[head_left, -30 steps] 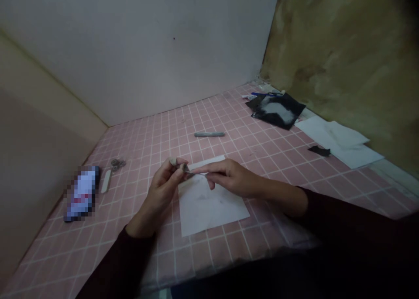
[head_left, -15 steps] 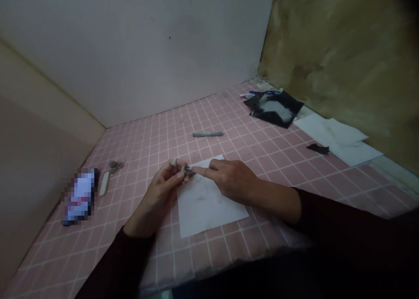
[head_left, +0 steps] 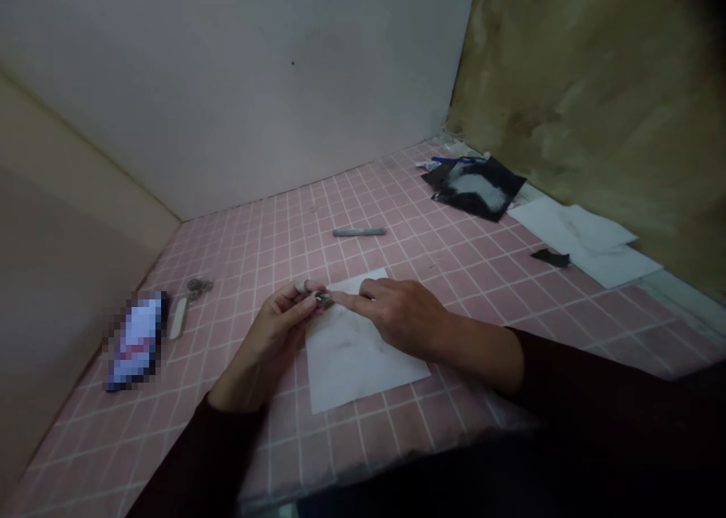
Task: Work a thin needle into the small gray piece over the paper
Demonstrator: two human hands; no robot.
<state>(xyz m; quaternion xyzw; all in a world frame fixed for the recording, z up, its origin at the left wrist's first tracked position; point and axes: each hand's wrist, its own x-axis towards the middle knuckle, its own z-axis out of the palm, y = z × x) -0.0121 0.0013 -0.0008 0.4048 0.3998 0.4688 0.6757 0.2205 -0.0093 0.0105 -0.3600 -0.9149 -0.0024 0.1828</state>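
This is a makeshift craft corner that looks homemade: a work surface covered in pink tile-patterned sheeting (head_left: 255, 234), boxed in by a plain white board (head_left: 227, 87), a beige side wall (head_left: 57, 231) and a stained olive-brown panel (head_left: 578, 87). Small scissors (head_left: 196, 286), a sheet of white paper (head_left: 352, 359), loose white sheets (head_left: 590, 238) and a dusty black sheet (head_left: 504, 193) lie on it.

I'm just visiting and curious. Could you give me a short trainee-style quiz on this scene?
1. True or false: the left hand pinches a small metal piece in its fingers.
2. Multiple choice: what lies under the right hand? A white paper, B black sheet, C neither.
3. Fill in the blank: beyond the paper lies a ___ stick.

Key: 1 true; 2 A; 3 grey.
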